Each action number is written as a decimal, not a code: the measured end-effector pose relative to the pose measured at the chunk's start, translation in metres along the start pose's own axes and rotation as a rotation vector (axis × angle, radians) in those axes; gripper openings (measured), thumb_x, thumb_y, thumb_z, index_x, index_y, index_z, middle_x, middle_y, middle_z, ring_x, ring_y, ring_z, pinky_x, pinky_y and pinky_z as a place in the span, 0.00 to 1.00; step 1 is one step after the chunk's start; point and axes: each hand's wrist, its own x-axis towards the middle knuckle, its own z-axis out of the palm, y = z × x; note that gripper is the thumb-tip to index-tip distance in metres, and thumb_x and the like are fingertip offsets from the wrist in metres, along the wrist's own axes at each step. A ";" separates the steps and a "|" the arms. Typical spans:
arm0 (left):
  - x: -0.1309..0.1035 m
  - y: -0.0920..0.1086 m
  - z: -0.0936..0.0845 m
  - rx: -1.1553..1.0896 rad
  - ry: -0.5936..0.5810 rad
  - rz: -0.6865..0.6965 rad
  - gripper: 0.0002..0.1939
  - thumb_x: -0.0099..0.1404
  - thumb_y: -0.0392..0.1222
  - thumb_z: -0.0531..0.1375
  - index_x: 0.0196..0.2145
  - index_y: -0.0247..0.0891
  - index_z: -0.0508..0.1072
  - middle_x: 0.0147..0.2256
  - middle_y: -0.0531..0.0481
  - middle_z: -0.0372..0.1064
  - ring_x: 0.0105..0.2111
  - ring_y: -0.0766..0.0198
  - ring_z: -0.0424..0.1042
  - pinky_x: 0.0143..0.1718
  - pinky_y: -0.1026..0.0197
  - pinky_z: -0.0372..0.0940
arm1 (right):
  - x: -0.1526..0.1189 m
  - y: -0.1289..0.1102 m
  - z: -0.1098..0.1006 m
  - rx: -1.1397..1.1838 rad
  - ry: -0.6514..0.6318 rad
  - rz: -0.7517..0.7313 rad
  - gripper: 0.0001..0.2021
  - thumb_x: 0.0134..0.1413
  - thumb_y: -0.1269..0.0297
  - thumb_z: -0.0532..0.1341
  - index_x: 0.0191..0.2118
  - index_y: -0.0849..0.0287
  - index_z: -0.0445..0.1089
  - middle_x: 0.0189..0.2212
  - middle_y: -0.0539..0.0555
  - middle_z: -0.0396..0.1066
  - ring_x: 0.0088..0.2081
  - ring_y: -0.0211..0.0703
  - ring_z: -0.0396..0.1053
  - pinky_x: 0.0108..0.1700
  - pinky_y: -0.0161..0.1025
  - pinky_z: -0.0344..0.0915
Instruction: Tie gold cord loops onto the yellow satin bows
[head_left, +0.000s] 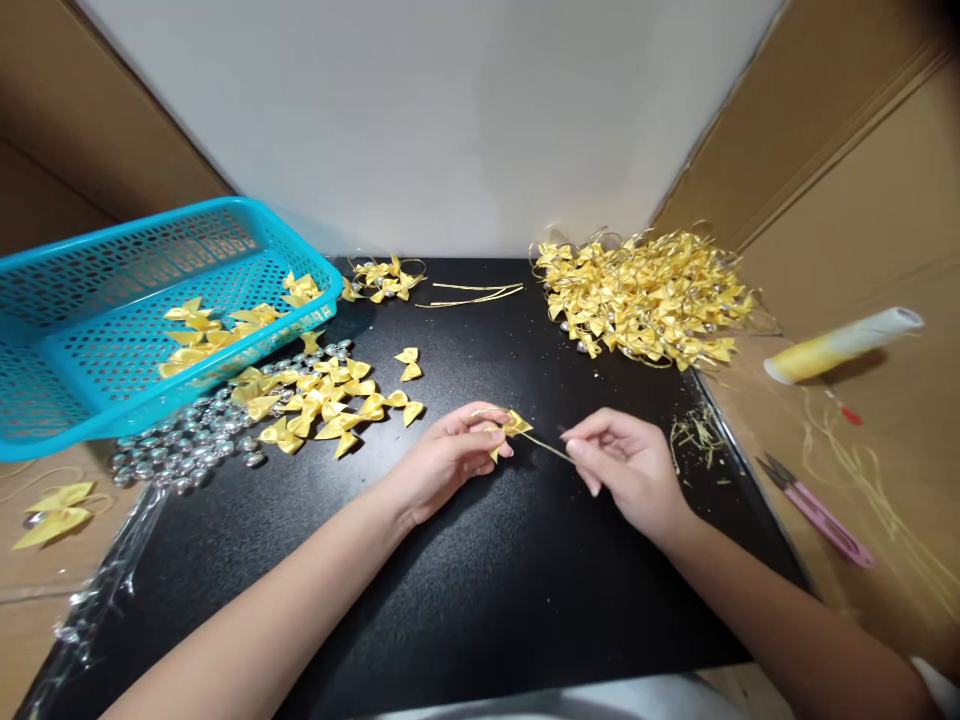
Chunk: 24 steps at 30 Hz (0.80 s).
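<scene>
Over the middle of the black table, my left hand (457, 445) pinches a small yellow ribbon bow (516, 424) between thumb and fingers. A thin gold cord (546, 444) runs from the bow to my right hand (622, 465), whose thumb and forefinger are closed on its end. The cord looks stretched nearly straight, with a loop of it curving above the left fingertips. To the left of my left hand lie loose yellow bows (322, 400) and a heap of silver beads (199, 440). Whether a bead sits in the held bow is hidden by my fingers.
A blue basket (300, 325) with bows stands at left. A big pile of corded bows (645, 295) lies back right, a smaller cluster (386, 278) back left, near cut cords (472, 295). Pink-handled snips (829, 520), cord scraps (697, 437) and a yellow-white roll (844, 345) are at right.
</scene>
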 end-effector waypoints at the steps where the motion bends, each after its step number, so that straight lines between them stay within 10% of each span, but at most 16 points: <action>1: 0.000 -0.001 0.000 -0.007 0.012 0.007 0.12 0.49 0.38 0.71 0.31 0.37 0.74 0.23 0.53 0.72 0.22 0.73 0.64 0.24 0.70 0.53 | -0.003 -0.001 0.003 0.002 -0.087 0.050 0.04 0.51 0.67 0.66 0.28 0.60 0.72 0.14 0.43 0.62 0.14 0.30 0.57 0.17 0.30 0.53; 9: -0.004 -0.005 0.002 -0.053 0.064 0.072 0.13 0.48 0.37 0.73 0.34 0.39 0.81 0.26 0.52 0.73 0.27 0.71 0.69 0.27 0.70 0.55 | -0.023 0.008 0.022 0.239 -0.569 0.438 0.08 0.47 0.64 0.68 0.28 0.62 0.70 0.14 0.43 0.62 0.14 0.27 0.56 0.17 0.28 0.49; 18: -0.003 0.000 -0.007 -0.189 -0.151 0.031 0.17 0.53 0.37 0.70 0.43 0.41 0.80 0.21 0.56 0.67 0.16 0.79 0.48 0.25 0.69 0.52 | -0.001 0.016 0.008 0.560 -0.369 0.601 0.12 0.47 0.62 0.69 0.27 0.60 0.65 0.12 0.36 0.49 0.12 0.25 0.44 0.19 0.29 0.43; 24: -0.005 0.001 -0.008 -0.213 -0.169 -0.005 0.19 0.53 0.36 0.69 0.44 0.41 0.77 0.21 0.57 0.64 0.18 0.76 0.49 0.25 0.68 0.52 | 0.005 0.015 0.011 0.509 -0.126 0.428 0.15 0.53 0.58 0.66 0.28 0.58 0.61 0.18 0.42 0.56 0.21 0.31 0.57 0.27 0.33 0.54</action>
